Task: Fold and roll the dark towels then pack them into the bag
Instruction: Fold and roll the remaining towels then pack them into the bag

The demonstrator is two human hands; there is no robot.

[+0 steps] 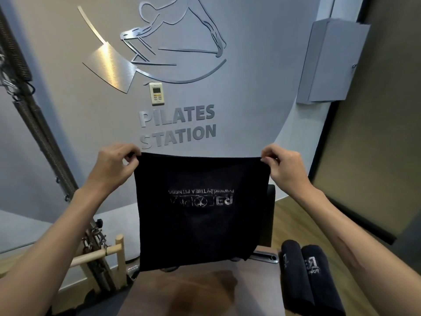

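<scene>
Currently left hand (pixel 114 165) pinches the dark towel's (pixel 202 210) top left corner; towel hangs flat above the bench (pixel 182 293), logo upside down. Right hand (pixel 282 165) pinches the top right corner. Right of the towel, two rolled towels (pixel 309 274) lie touching on the bench. Risk: uneven pinch or slack skews the fold, roll comes out lopsided. Bag not visible.

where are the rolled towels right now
In the head view, two rolled towels lie side by side at lower right, on the brown surface below the right hand.
</scene>
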